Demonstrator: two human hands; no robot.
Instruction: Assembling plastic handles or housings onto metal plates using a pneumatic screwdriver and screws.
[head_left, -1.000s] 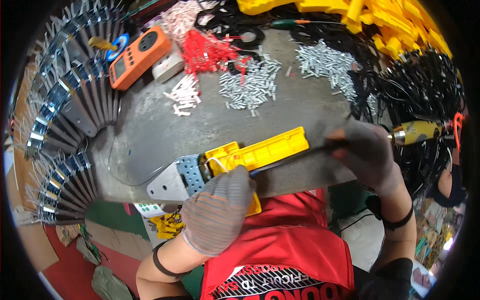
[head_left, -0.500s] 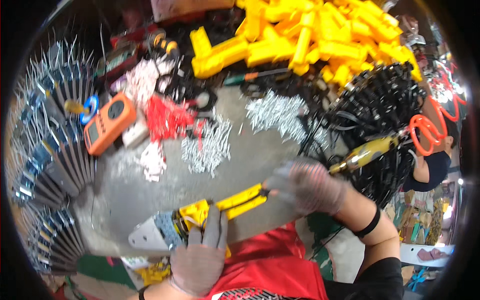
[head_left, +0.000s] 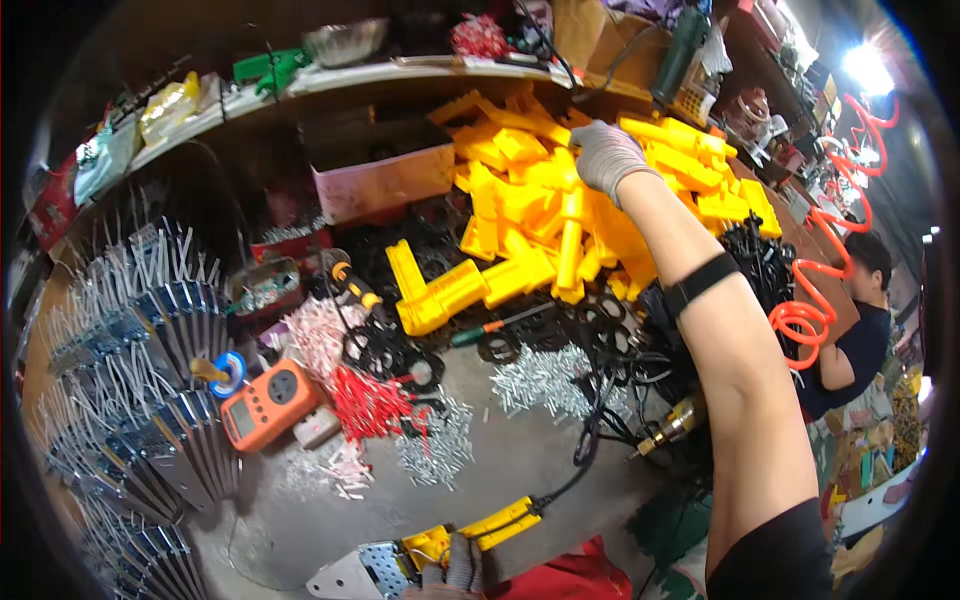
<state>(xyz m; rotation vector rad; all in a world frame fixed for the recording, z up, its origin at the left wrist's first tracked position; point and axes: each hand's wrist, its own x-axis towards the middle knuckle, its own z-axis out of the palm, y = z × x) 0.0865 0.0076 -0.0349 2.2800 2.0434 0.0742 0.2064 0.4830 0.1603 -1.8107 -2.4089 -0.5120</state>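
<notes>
Near the bottom edge, my gloved left hand (head_left: 452, 572) lies over a half-built hand tool with a yellow handle (head_left: 500, 522), its fingers bent across the housing. A pale, pointed metal plate (head_left: 342, 580) and a perforated metal bracket (head_left: 383, 568) extend from the tool's left end. A black cord (head_left: 566, 486) runs out of its right end. My right arm is stretched far forward, and my gloved right hand (head_left: 608, 160) is at the top of a heap of yellow plastic shells (head_left: 525, 205). Its fingers are curled together, with the tips partly hidden.
Small silver screws (head_left: 542, 382), red sleeves (head_left: 365, 402) and an orange meter (head_left: 268, 405) lie on the grey bench. Metal plates with wires (head_left: 185, 330) stand in rows at left. A power screwdriver (head_left: 672, 428) lies by my right arm. Another person (head_left: 860, 310) is at right.
My right hand has left the cord end of the handle and reached forward onto the yellow heap. My left hand stays on the tool. The view has tilted up, showing the shelf.
</notes>
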